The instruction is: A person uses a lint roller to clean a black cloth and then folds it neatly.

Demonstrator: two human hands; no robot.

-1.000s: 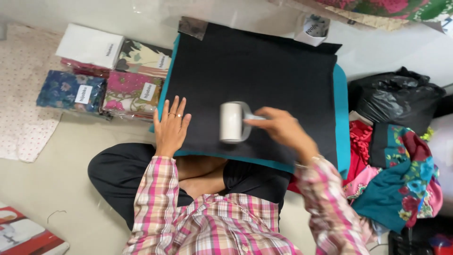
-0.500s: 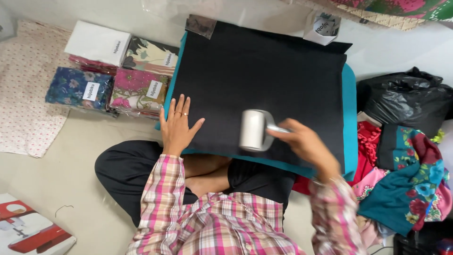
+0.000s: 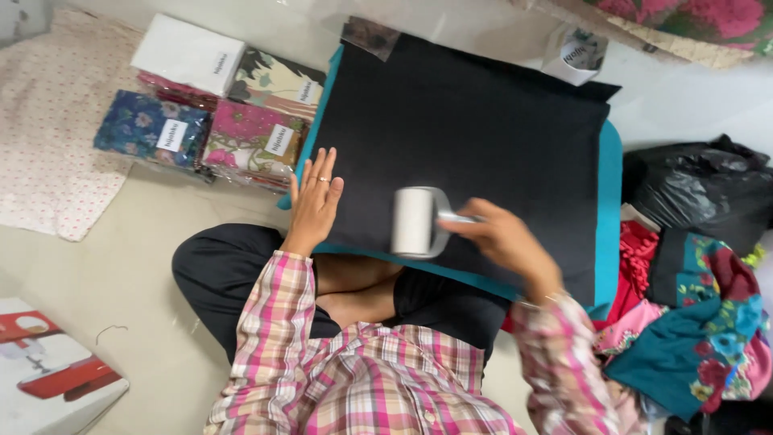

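The left hand (image 3: 314, 201) lies open and flat, fingers spread a little, palm down on the near left corner of the black cloth (image 3: 475, 153). A ring shows on one finger. The right hand (image 3: 503, 242) is closed around the thin handle of a lint roller (image 3: 413, 222), gripping it from the right; the hand is slightly blurred. The roller's white drum rests on the cloth near its front edge, between the two hands and just beside the left one, its axis running roughly away from the person.

The cloth is plain black, smooth and spread flat, covering nearly all of a teal pad (image 3: 609, 209) whose edge shows along the left, front and right sides. Both lie on the floor (image 3: 105, 266) in front of the person's crossed legs.

To the left of the pad sits a cluster of folded patterned fabrics (image 3: 209, 129) in clear wrappers, with a white packet on top. On the right lie a black bag (image 3: 700, 189) and a heap of colourful clothes (image 3: 692, 338).
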